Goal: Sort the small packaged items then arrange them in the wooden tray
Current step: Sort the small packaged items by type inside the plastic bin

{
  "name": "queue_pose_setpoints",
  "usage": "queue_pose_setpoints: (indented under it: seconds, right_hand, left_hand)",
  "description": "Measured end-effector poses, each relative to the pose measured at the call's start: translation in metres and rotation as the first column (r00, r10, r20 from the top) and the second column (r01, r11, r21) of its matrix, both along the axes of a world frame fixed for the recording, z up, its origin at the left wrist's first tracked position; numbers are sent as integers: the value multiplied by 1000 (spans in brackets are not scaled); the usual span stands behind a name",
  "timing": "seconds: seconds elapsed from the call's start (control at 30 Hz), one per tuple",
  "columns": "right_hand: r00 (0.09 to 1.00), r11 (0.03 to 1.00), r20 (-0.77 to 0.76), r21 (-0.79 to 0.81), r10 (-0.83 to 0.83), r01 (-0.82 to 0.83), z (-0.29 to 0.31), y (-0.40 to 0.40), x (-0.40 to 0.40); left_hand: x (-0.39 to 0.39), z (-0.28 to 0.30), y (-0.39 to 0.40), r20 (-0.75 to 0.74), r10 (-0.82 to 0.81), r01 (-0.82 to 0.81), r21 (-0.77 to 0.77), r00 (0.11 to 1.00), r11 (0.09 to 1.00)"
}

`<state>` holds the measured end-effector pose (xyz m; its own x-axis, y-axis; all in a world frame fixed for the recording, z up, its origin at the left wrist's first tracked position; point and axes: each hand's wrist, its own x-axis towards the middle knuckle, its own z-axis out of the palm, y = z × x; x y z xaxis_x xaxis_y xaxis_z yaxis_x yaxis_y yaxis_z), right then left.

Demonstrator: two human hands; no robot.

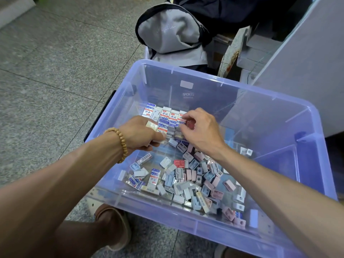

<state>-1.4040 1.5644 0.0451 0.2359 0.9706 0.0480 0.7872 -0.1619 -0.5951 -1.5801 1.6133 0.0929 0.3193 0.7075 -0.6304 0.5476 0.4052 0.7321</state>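
Both hands grasping: left hand clutches several erasers as feed stock, right hand pinches one eraser box onto the upright sorted row at the bin's far end; no wooden tray visible.

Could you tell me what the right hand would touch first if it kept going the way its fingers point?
Most likely the row of white erasers lined up just beyond the right hand; its curled fingertips already sit at that row's right end, though depth is hard to judge.

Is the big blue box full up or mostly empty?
Mostly empty. Small packets only cover the floor of the clear blue plastic bin; its tall walls rise bare above them.
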Motion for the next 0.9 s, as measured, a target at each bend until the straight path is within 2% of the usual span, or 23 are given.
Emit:
queue_pose_setpoints:
  seconds: [0.03, 0.07, 0.1, 0.13, 0.2, 0.33, 0.37, 0.47, 0.53, 0.63, 0.77, 0.9]
  right_hand:
    - [986, 999, -161, -22, -51, 48, 7, -4, 0]
    - [935, 994, -344, -92, -89, 60, 14, -8, 0]
    - [856, 983, -502, -178, -122, 36, 21, -12, 0]
    - [794, 970, -592, -245, -139, -13, 26, -17, 0]
    - [706, 950, -687, -306, -174, -63, 33, -27, 0]
    - [525, 910, -776, -414, -349, -7, 27, -35, 8]
    - [529, 898, -757, -438, -383, 23, 23, -35, 13]
    - [712, 871, -559, -466, -426, 155, 16, -26, 30]
    - [759, 871, -481, -435, -438, 227, 12, -14, 35]
    - [770, 865, -445, -420, -458, 272, 2, 7, 33]
    - [834, 862, -301, -371, -463, 345, -11, 20, 27]
    - [879, 875, -209, -340, -428, 345, -5, 15, 25]
  left_hand:
    - [2, 0, 0, 16, -11, 11, -1, 1000, 1000]
    - [5, 0, -2, 39, -26, 26, -5, 999, 1000]
    - [8, 1, -4, 63, -47, 48, -7, 997, 999]
    - [11, 1, -5, 83, -73, 74, -9, 994, 997]
    - [17, 3, -9, 100, -132, 134, -13, 986, 991]
    - [28, 2, -15, 78, -155, 159, -40, 985, 987]
    - [30, 0, -15, 61, -121, 124, -55, 991, 991]
    - [31, -2, -12, 61, 47, -37, -145, 997, 989]
    - [30, -2, -9, 82, 136, -121, -162, 987, 979]
    - [29, -3, -4, 71, 114, -110, -68, 991, 992]
    - [24, -8, 1, 29, 51, -51, 26, 998, 998]
    - [26, -6, 1, 82, 54, -58, 51, 995, 997]
